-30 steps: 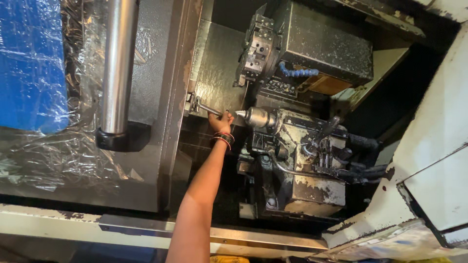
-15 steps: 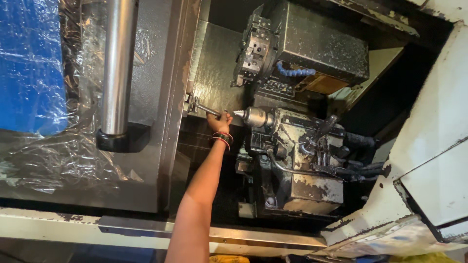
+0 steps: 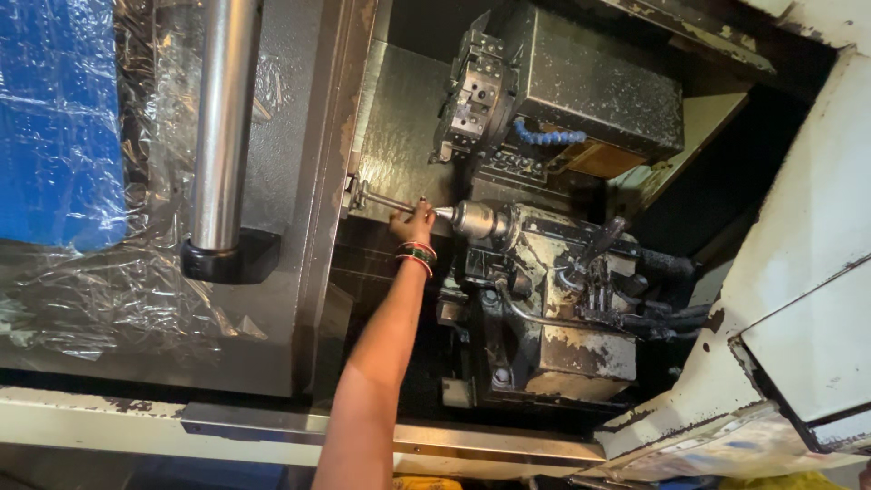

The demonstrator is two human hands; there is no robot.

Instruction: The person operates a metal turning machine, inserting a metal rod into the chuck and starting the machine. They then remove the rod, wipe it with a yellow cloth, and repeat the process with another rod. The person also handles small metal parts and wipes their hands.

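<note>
My left hand [image 3: 413,224], with red and green bangles on the wrist, reaches up into an open metal-cutting machine. Its fingers are closed around a thin metal rod [image 3: 386,201] that sticks out from the left inner wall. Just right of the hand, a shiny cylindrical holder with a pointed tip [image 3: 474,219] faces the rod's end. Above it sits the dark tool turret [image 3: 476,95] with a blue segmented coolant hose [image 3: 544,136]. My right hand is out of sight.
The machine's sliding door [image 3: 299,181] stands to the left with a long polished bar handle [image 3: 218,127] and crinkled plastic wrap over a blue panel [image 3: 54,118]. A grimy block of hoses and fittings [image 3: 562,308] fills the chamber's lower part. White housing [image 3: 798,272] borders the right.
My hand stays on the rod at the same spot. Only the view has shifted slightly.
</note>
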